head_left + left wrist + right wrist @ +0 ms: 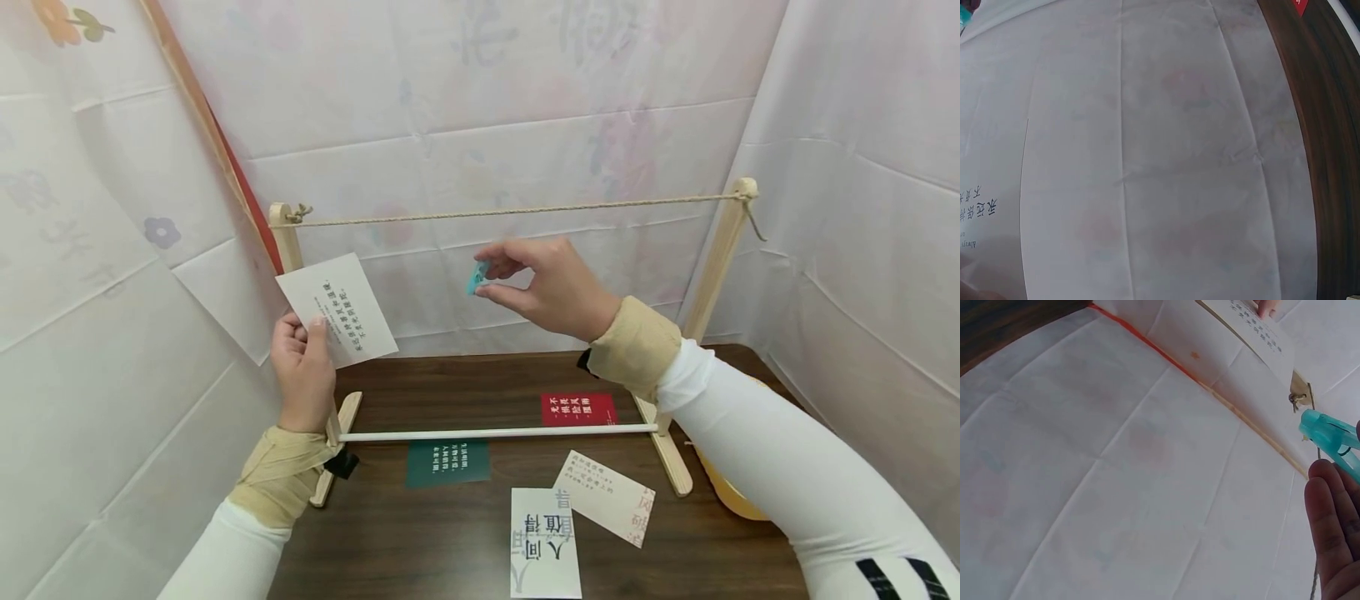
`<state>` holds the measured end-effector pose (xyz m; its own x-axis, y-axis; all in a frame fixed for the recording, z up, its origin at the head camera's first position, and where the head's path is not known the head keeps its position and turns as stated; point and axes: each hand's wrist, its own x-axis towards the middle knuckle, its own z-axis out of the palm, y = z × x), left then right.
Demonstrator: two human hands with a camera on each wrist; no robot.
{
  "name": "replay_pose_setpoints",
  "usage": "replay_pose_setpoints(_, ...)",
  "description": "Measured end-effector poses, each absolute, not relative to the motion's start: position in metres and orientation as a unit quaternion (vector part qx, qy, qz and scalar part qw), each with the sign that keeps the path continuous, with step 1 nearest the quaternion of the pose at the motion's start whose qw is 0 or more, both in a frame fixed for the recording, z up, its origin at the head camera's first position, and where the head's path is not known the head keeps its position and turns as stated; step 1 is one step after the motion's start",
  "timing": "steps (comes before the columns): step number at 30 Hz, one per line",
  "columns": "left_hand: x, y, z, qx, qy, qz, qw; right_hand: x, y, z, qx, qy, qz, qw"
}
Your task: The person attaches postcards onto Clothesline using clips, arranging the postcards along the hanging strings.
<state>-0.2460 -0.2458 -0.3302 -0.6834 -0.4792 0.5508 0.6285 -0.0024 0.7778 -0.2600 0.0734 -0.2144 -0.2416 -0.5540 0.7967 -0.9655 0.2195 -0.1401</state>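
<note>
My left hand (303,367) holds a white card (347,304) with printed writing by its lower left edge, thumb in front, beside the left wooden post. In the left wrist view, part of the card (991,169) shows at the left side. My right hand (555,283) pinches a small turquoise clothespin (477,277) between thumb and fingers, below the middle of the string. The clothespin (1329,437) shows its translucent body and spring in the right wrist view. A thin twine (487,213) stretches between the tops of two wooden posts, above both hands.
The wooden frame's right post (716,258) and white crossbar (495,433) stand on a dark table (390,533). A red card (577,409), a green card (447,463) and two overlapping white cards (609,497) lie there. A yellow container (731,492) is partly behind my right arm.
</note>
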Motion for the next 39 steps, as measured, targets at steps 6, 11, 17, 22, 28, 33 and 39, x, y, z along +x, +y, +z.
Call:
replay_pose_setpoints(6, -0.244, -0.246, -0.324, -0.066, -0.598, -0.694, 0.395, -0.259, 0.068, -0.202, 0.539, -0.708, 0.333, 0.312)
replay_pose_setpoints(11, -0.244, -0.245, -0.320, -0.065, -0.599, -0.694, 0.393, -0.259, 0.063, -0.193, 0.538, -0.708, 0.337, 0.310)
replay_pose_setpoints(17, -0.244, -0.245, -0.317, -0.070, -0.595, -0.697, 0.395, -0.262, 0.056, -0.186, 0.536, -0.706, 0.343, 0.311)
replay_pose_setpoints(22, -0.244, -0.245, -0.313, -0.070, -0.595, -0.692, 0.402, -0.264, 0.049, -0.179, 0.533, -0.705, 0.348, 0.314)
replay_pose_setpoints(28, -0.243, -0.243, -0.309, -0.069, -0.588, -0.697, 0.404, -0.265, 0.042, -0.172, 0.539, -0.693, 0.360, 0.316)
replay_pose_setpoints(33, -0.243, -0.243, -0.305, -0.071, -0.588, -0.695, 0.408, -0.265, 0.038, -0.167, 0.539, -0.687, 0.365, 0.324)
replay_pose_setpoints(39, -0.242, -0.241, -0.301, -0.069, -0.585, -0.695, 0.413, -0.262, 0.033, -0.159, 0.525, -0.706, 0.360, 0.311)
